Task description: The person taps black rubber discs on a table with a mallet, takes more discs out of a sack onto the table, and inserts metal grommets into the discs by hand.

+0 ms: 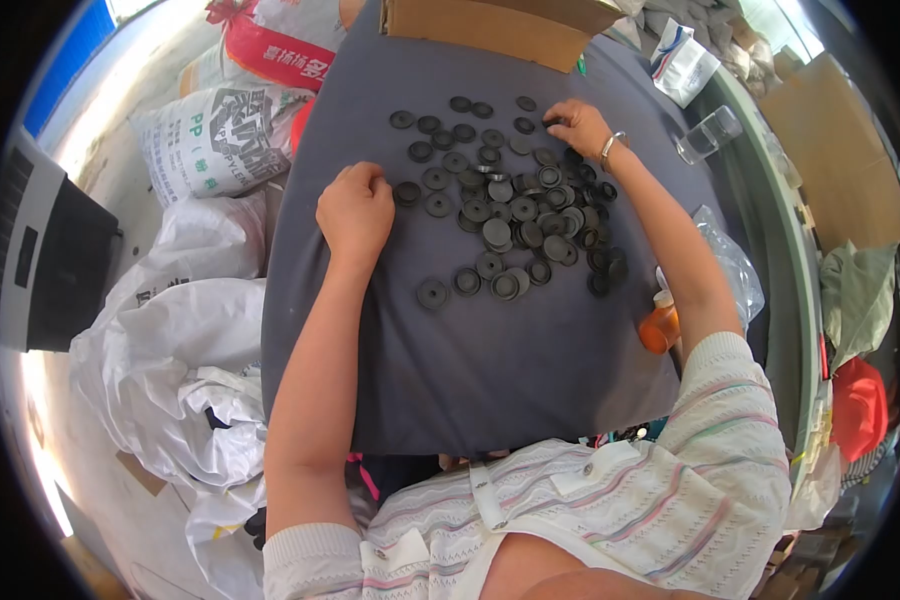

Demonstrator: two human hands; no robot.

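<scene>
Many small black round discs [496, 233], apparently rubber or plastic caps, lie loose on a grey cloth-covered table [490, 370]. Some are flat on top, others show a raised ring or a centre hole. My left hand [355, 212] rests at the left of the spread with its fingers curled in, close beside one disc [407, 193]; whatever the fingers may hold is hidden. At the upper right, my right hand [580, 130] pinches at the edge of a dark disc [551, 122], mostly covered by the fingertips. A bracelet [611, 150] circles the right wrist.
A cardboard box [495, 35] stands at the table's far end. To the right are a clear plastic cup [710, 135], an orange bottle [660, 325] and a clear plastic bag [730, 265]. White woven sacks [210, 140] crowd the left side, with a dark grey bin [55, 245] beyond.
</scene>
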